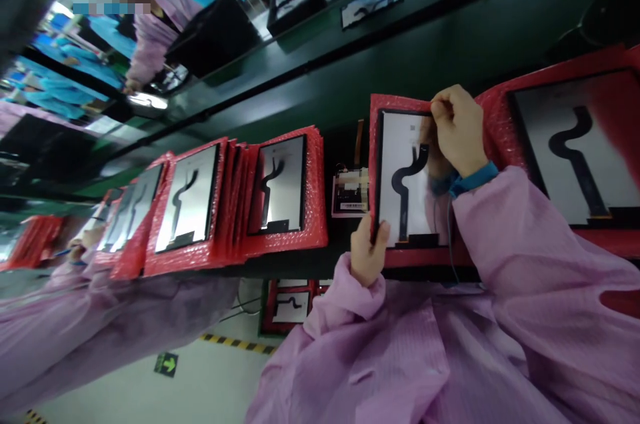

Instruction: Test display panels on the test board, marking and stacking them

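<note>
In front of me a display panel (414, 197), silvery with a curved black flex cable, lies on a red bubble-wrap sheet (376, 101). My left hand (367, 252) pinches the lower left edge of the panel and sheet between thumb and fingers. At the upper right corner, my right hand (459, 127) has its fingers closed on the edge; whether it grips panel, sheet or a thin film is unclear. A blue wrist strap (475, 180) with a thin cord sits on my right wrist. Left of the panel is a small electronic part (349, 192) with an orange ribbon.
Stacked panels on red bubble wrap (313, 204) stand to the left, and another panel (575, 144) lies at right. A conveyor belt (400, 51) carrying a panel (373, 3) runs behind. A co-worker's pink sleeve (100, 331) reaches in at left. Below is a tray of panels (267, 307).
</note>
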Available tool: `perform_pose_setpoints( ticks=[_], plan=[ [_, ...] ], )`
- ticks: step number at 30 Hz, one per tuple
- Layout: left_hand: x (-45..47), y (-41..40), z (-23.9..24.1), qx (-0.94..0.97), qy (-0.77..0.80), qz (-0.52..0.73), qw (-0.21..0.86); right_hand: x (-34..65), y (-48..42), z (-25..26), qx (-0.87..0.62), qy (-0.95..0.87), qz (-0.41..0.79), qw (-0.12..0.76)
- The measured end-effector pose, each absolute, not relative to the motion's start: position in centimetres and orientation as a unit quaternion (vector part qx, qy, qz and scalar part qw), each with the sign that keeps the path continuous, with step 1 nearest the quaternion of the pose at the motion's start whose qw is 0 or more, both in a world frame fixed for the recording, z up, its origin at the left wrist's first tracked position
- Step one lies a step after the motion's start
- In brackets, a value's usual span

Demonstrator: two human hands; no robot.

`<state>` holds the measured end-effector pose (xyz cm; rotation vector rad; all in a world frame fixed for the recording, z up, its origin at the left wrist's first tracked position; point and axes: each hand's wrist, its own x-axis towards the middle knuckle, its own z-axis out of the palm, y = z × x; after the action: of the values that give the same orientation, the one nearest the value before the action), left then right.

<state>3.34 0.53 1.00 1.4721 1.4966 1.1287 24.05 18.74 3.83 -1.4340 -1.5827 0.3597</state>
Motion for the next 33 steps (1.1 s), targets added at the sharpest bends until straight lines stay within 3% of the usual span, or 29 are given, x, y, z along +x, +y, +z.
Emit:
perform_pose_setpoints(
  ticks=[5,10,17,19,23,26,30,33],
  plan=[
    [-3.4,1.7,2.7,0.431,0.672,0.539,0.268,23.4,18.5,2.6,-0.552,-0.651,0.09,0.513],
    [-12.2,2.0,6.6,0.337,0.659,0.616,0.269,22.5,18.9,1.1,-0.571,-0.65,0.113,0.488],
    [-19.5,2.6,7.5,0.317,0.765,0.497,0.26,21.9,18.9,0.4,-0.599,-0.653,0.128,0.445],
    [-19.4,2.7,7.1,0.358,0.8,0.447,0.18,21.7,18.4,0.7,-0.604,-0.66,0.127,0.429],
    [-17.2,1.9,6.9,0.458,0.846,0.261,-0.08,21.5,15.3,2.0,-0.59,-0.694,0.104,0.399],
    [-14.8,0.5,6.9,0.501,0.798,0.282,-0.182,22.0,10.5,3.1,-0.583,-0.716,0.065,0.378],
    [-10.5,-0.8,6.3,0.602,0.649,0.414,-0.213,23.9,3.2,3.5,-0.669,-0.671,-0.011,0.32],
    [-5.7,-0.8,5.2,0.711,0.549,0.43,-0.092,26.2,-0.7,2.8,-0.744,-0.593,-0.047,0.304]
  ],
)
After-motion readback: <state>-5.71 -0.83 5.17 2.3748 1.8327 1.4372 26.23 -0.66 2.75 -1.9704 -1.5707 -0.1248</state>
